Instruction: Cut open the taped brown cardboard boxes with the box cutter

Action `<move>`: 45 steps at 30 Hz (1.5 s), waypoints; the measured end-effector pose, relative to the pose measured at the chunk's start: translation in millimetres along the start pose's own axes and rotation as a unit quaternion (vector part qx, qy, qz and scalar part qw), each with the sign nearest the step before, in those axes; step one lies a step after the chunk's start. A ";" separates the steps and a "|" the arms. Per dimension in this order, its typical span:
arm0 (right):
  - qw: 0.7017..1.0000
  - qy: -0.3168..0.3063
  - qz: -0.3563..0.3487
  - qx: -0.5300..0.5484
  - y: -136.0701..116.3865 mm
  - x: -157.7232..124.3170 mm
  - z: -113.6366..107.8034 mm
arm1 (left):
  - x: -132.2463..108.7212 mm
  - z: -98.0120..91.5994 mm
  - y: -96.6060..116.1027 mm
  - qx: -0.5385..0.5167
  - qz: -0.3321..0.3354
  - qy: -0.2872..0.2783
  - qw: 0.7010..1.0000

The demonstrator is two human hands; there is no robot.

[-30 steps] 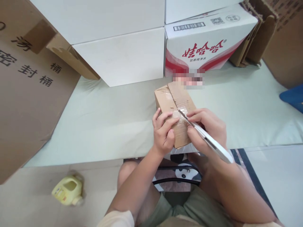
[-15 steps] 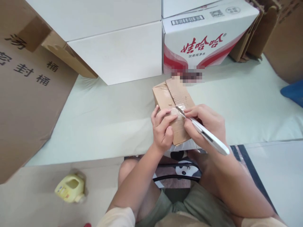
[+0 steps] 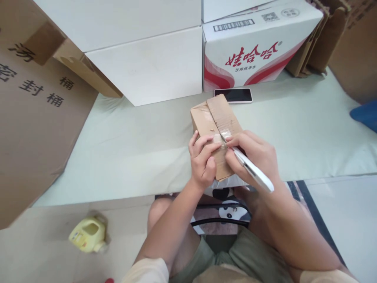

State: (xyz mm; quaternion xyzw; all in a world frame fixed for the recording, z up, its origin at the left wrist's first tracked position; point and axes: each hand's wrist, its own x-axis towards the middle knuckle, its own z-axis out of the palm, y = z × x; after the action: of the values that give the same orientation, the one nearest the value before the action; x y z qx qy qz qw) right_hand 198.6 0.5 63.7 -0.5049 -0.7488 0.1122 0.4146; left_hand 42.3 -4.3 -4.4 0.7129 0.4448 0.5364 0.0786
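Note:
A small brown cardboard box (image 3: 216,118), taped along its top seam, lies on the pale green mat (image 3: 132,149) in front of me. My left hand (image 3: 202,161) grips the box's near left side, with its fingers curled over the top. My right hand (image 3: 253,155) is closed on a white utility knife (image 3: 250,169). The knife's blade tip rests on the tape at the seam, between my two hands.
A phone (image 3: 233,95) lies flat just behind the box. White boxes (image 3: 141,59) and a red-and-white printed carton (image 3: 253,47) stand at the back. A large brown carton (image 3: 35,114) stands at left, and a yellow jug (image 3: 87,234) lies on the floor. My knees are below.
The knife has slid toward me along the seam, and my right hand has drawn back a little with it. My left hand keeps its grip on the box.

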 end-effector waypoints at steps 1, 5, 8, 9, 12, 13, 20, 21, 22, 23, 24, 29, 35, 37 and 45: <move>1.000 0.004 0.003 0.017 0.0 0.1 -1.0 | 0.0 -0.3 0.1 0.003 0.001 -0.001 1.000; 0.996 0.033 0.004 0.083 1.6 -2.3 -3.9 | 0.2 -0.4 0.5 -0.013 0.003 0.001 1.000; 0.994 0.047 -0.002 0.095 2.6 -4.3 -4.4 | 0.4 0.4 -0.7 -0.021 0.001 0.004 1.000; 0.994 0.047 -0.004 0.095 2.7 -4.5 -4.5 | 0.5 0.2 -1.1 -0.024 0.001 0.004 1.000; 0.994 0.030 -0.008 0.103 2.7 -3.8 -5.8 | 0.5 -2.3 1.8 -0.037 -0.007 0.002 0.999; 0.994 0.020 -0.010 0.110 2.8 -3.2 -6.5 | 0.3 -3.6 4.8 -0.038 -0.016 0.000 0.999; 0.982 0.023 -0.028 0.186 6.9 -1.3 -7.9 | -8.6 -5.2 32.3 -0.015 0.009 -0.025 1.000; 0.979 0.029 -0.029 0.200 7.9 -2.1 -7.2 | -9.8 -5.0 32.0 -0.004 0.004 -0.029 1.000; 0.974 0.037 -0.029 0.222 9.0 -3.2 -6.2 | -10.5 -5.5 30.2 0.004 -0.003 -0.033 0.999; 0.967 0.047 -0.027 0.250 10.0 -4.4 -5.2 | -10.9 -6.7 27.1 0.006 -0.011 -0.036 0.999; 0.956 0.062 -0.021 0.284 11.1 -5.6 -4.1 | -10.9 -8.8 23.3 0.002 -0.018 -0.038 0.999; 0.901 0.197 0.031 0.386 22.2 -3.9 -0.4 | -8.2 -25.1 -1.5 -0.058 -0.101 0.018 0.993; 0.905 0.293 0.163 0.263 59.9 2.5 4.3 | 6.2 -35.8 -47.0 -0.177 -0.322 0.281 0.887; 0.915 0.249 0.214 0.234 72.4 -0.3 8.7 | 11.3 -37.7 -63.3 -0.212 -0.374 0.339 0.837; 0.944 -0.177 0.230 0.158 80.2 -11.8 33.7 | 1.8 -36.9 -92.5 -0.089 -0.445 0.179 0.873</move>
State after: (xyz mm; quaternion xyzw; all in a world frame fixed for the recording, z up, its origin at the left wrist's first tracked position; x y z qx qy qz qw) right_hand 228.7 36.2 -10.6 -0.5632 -0.6464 0.4085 0.3132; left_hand -39.3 38.3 -42.4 0.3217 0.6717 0.6004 0.2913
